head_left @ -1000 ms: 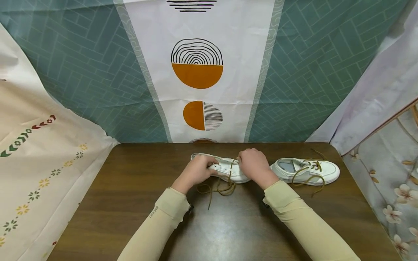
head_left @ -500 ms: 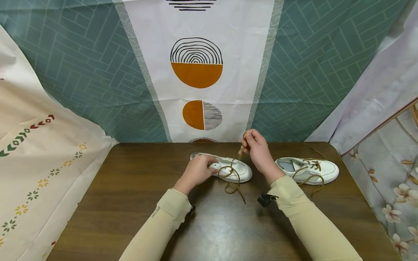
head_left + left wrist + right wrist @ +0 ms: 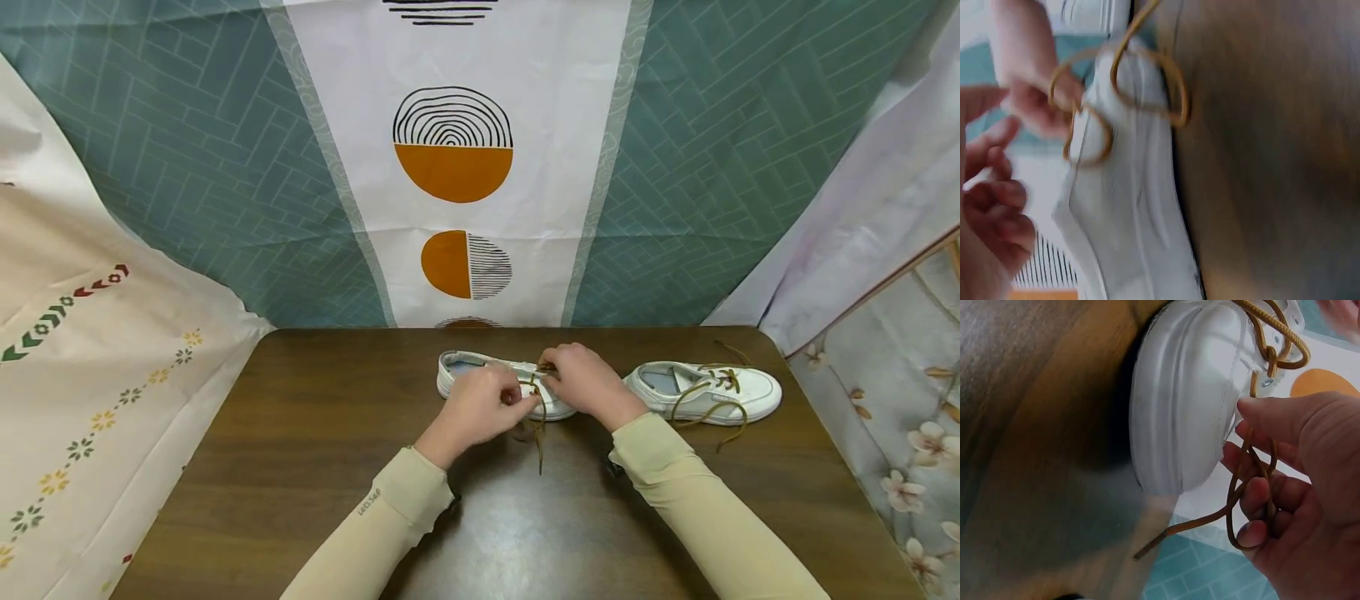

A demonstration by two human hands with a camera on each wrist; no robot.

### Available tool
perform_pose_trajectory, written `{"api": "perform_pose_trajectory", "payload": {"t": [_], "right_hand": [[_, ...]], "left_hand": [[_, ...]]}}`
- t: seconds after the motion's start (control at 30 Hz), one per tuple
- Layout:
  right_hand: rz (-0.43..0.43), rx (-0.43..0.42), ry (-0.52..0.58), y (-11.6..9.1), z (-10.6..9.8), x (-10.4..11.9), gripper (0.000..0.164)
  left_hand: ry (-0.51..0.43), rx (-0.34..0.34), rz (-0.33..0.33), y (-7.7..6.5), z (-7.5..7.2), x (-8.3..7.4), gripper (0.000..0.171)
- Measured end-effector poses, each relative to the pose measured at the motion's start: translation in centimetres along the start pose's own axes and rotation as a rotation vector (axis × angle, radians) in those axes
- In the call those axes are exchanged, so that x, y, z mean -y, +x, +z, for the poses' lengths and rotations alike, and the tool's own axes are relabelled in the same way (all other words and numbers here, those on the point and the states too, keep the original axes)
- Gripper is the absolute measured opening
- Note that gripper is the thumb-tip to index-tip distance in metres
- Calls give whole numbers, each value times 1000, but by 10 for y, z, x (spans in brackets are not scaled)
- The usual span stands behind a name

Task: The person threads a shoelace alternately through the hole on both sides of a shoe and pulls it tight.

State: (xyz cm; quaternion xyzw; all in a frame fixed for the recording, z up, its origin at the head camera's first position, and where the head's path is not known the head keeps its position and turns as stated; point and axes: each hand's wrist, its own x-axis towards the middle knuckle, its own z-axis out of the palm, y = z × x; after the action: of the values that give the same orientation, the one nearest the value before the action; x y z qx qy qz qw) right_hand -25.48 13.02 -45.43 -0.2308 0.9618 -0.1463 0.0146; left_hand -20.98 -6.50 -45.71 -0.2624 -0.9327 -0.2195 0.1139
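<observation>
A white sneaker (image 3: 447, 379) lies on the table with its toe to the right, a brown shoelace (image 3: 540, 446) trailing off its near side. My right hand (image 3: 588, 382) is at the toe end; in the right wrist view its curled fingers hold a loop of the shoelace (image 3: 1233, 499), thumb tip against the shoe's upper. Over the sneaker's near side reaches my left hand (image 3: 476, 408). In the left wrist view that hand (image 3: 994, 200) has loosely bent fingers with nothing between them, beside the lace loops. That view is blurred.
A second white sneaker (image 3: 757, 396), with brown laces hanging loose, lies to the right on the wooden table (image 3: 300, 467). Patterned cloths hang behind the table, with a teal and white one (image 3: 547, 167) at the back.
My right hand lifted off the sneaker with the lace, then came back down to the toe end. The left hand has released the shoe's side and moved right, toward the laces.
</observation>
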Motion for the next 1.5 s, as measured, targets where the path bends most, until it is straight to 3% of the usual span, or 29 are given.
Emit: {"api": "perform_pose_trajectory", "payload": {"t": [0.1,0.23,0.4,0.53,0.67,0.8,0.9,1.03,1.13,1.2,1.37,1.43,1.5], "right_hand": [[4,0,1,1,1,1,17],[11,19,20,1,2,2,21],[25,10,25,1,3,1,23],[39,8,27,0,4,1,23],[58,35,42,0,6,3,24],[77,54,53,0,8,3,26],[89,53,53,-1,8,2,24],[89,53,64,-2,9,0,24],[72,42,73,-3,8,-3,25],[53,19,72,-4,8,-5,25],[32,-27,87,-4,9,-5,21],[41,-20,101,-3,9,-6,19],[51,-11,115,-3,9,-6,19]], "left_hand": [[144,119,-7,-3,15,-7,50],[288,203,-63,-5,24,-4,39],[252,184,-147,-2,17,-5,38],[277,150,-142,0,18,-16,49],[364,110,-119,-1,26,-23,54],[408,-28,-39,-4,31,-21,43],[362,-134,86,-2,32,-19,34],[230,-160,259,2,30,-15,28],[84,-100,272,4,24,-10,15],[-41,-24,218,5,16,-6,14],[-331,240,-33,-1,-15,11,46],[-380,333,-130,-4,-25,19,51],[-368,424,-209,-8,-33,28,50]]}}
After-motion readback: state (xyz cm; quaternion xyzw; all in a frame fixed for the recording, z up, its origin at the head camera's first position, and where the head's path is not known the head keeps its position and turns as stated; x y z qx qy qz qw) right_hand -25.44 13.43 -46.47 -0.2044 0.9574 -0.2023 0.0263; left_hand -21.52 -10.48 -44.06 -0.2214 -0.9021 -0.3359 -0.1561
